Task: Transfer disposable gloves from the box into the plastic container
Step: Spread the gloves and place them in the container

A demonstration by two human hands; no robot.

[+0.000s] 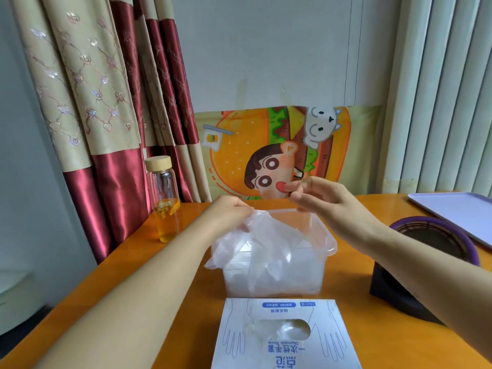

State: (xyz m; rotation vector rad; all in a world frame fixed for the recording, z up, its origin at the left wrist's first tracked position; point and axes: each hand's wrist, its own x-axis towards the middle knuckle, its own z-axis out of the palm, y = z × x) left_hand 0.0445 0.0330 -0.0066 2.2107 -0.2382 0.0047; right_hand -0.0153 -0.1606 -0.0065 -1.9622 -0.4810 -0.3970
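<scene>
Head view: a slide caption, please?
Left hand holds a clear glove draped into the container; right hand hovers above its rim; box in front.

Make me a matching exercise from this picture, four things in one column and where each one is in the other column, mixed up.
Things
1. glass bottle
2. glove box
3. disposable glove
4. lavender tray

Places
A. nearest the camera, at the front edge of the table
B. far right of the table
C. left side of the table, beside the curtain
D. gripped by the left hand, draping over the plastic container

Pairs: 1-C, 2-A, 3-D, 4-B
</scene>
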